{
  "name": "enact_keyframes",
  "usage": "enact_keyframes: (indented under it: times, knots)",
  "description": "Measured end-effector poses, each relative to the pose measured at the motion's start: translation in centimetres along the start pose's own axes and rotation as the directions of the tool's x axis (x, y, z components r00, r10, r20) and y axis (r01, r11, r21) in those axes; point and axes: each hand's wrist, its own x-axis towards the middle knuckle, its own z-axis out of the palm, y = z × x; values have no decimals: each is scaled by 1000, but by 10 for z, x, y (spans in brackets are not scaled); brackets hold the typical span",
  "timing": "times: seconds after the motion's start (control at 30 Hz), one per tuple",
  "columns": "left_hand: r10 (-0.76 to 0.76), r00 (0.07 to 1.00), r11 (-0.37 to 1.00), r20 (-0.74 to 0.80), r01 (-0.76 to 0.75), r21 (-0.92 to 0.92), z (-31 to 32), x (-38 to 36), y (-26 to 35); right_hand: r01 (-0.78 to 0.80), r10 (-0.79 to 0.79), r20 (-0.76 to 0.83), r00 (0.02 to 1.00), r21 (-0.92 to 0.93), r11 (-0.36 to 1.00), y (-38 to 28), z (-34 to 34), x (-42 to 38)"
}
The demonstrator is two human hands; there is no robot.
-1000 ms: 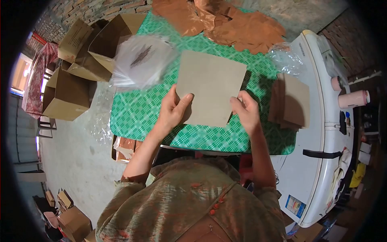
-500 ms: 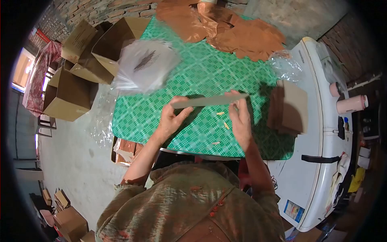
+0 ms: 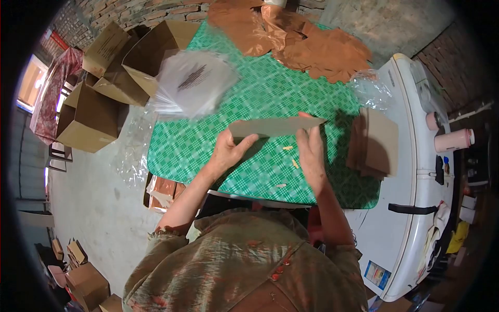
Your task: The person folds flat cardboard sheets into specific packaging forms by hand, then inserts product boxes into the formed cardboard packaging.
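Above the green checked tablecloth (image 3: 260,174), a thin, flat grey-brown sheet (image 3: 278,127) is held up and seen at a steep slant. My left hand (image 3: 231,151) pinches its left end, thumb on the near side and fingers mostly hidden behind. At the right end, my right hand (image 3: 311,153) has its fingers closed on the sheet's edge. Small pale yellow pieces (image 3: 295,164) lie on the cloth between my forearms. To the right of my right hand sits a stack of flat brown sheets (image 3: 382,140).
Clear plastic bags (image 3: 213,80) are piled at the table's back left. Orange-brown sheets (image 3: 317,52) cover the far end. Open cardboard boxes (image 3: 91,122) stand on the left. A white fridge (image 3: 400,171) lies along the right side, with a pink bottle (image 3: 453,139) on it.
The held sheet has tilted, so more of its face shows now. Both hands keep their hold at its ends, and the whole view has shifted slightly.
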Motion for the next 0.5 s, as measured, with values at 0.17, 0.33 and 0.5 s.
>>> enact_keyframes:
  times: [0.17, 0.33, 0.5]
  knots:
    - [-26, 996, 996, -85, 33, 78, 2, 13, 14, 118, -105, 67, 992, -224, 967, -20, -2, -3]
    - [-70, 996, 941, -50, 83, 329, 13, 11, 37, 159, -161, 18, 987, -284, 946, -16, 6, -9]
    - [-12, 999, 871, 49, -13, 490, 26, 16, 42, 136, -152, -46, 987, -257, 957, 3, 15, -18]
